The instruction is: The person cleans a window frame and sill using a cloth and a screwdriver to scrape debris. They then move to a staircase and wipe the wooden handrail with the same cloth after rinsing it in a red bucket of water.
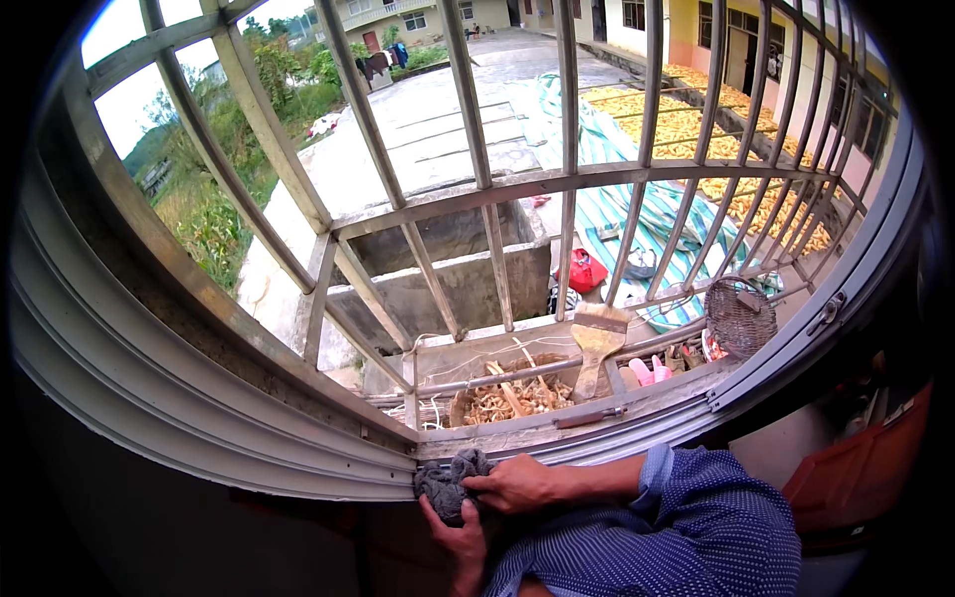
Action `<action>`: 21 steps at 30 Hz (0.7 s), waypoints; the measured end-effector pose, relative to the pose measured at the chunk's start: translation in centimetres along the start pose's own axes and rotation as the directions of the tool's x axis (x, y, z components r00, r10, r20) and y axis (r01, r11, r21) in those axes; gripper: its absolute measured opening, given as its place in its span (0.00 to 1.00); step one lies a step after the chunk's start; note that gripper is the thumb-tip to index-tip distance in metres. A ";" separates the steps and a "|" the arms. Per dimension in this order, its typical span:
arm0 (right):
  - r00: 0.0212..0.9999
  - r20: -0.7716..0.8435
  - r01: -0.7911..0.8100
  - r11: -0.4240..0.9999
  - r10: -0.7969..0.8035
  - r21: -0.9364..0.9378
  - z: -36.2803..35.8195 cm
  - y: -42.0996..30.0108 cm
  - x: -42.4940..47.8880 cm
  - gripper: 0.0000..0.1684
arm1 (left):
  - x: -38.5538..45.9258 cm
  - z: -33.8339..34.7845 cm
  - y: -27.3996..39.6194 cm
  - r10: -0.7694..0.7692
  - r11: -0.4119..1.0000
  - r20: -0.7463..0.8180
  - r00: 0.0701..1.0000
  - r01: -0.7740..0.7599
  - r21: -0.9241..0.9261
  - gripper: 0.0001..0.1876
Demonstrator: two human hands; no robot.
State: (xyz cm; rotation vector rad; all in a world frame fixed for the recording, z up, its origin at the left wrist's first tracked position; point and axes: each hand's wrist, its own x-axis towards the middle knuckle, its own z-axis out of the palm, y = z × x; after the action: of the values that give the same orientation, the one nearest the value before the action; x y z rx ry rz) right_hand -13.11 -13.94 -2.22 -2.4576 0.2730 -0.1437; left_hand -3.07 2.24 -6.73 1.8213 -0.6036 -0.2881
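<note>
A crumpled dark grey cloth point(444, 492) lies bunched at the lower left corner of the window frame, on the end of the metal sliding track point(597, 450). From below, my left hand point(459, 533) holds the cloth between its thumb and fingers. My right hand point(518, 483) reaches in from the right, its fingers gripping the cloth's right side. Both hands are close together. Farther right on the sill lies a tool with a reddish-brown handle point(586, 420). A wide bristle brush point(599, 339) leans upright against the bars behind it.
Metal window bars point(455, 195) rise in front of me. Past them are a basket of dry scraps point(522, 399), pink slippers point(649, 372), a wicker basket point(740, 317), a concrete trough point(448, 291), a red bag point(583, 270), a striped tarp point(634, 209) and corn cobs point(619, 104).
</note>
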 end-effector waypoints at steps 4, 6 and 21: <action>1.000 0.021 0.019 1.000 -0.019 0.013 -0.4 0.2 -0.4 0.27 | 0.0 0.1 -1.7 0.049 0.998 -0.012 0.999 -0.049 -0.028 0.43; 0.999 0.043 0.028 0.999 -0.029 0.029 -0.9 -0.1 -0.8 0.27 | -0.4 0.0 -2.4 0.083 0.996 -0.021 0.996 -0.083 -0.025 0.42; 0.948 -0.110 0.283 0.635 -0.298 0.718 2.0 -1.1 -3.0 0.29 | -6.3 -4.6 -3.2 0.235 0.972 -0.284 0.929 -0.227 0.062 0.34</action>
State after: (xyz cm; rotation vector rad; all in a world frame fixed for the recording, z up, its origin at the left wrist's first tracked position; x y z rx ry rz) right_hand -15.49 -11.19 -3.25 -1.6673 -0.1842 -0.3042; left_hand -5.26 10.08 -8.81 1.7561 -0.6086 0.1467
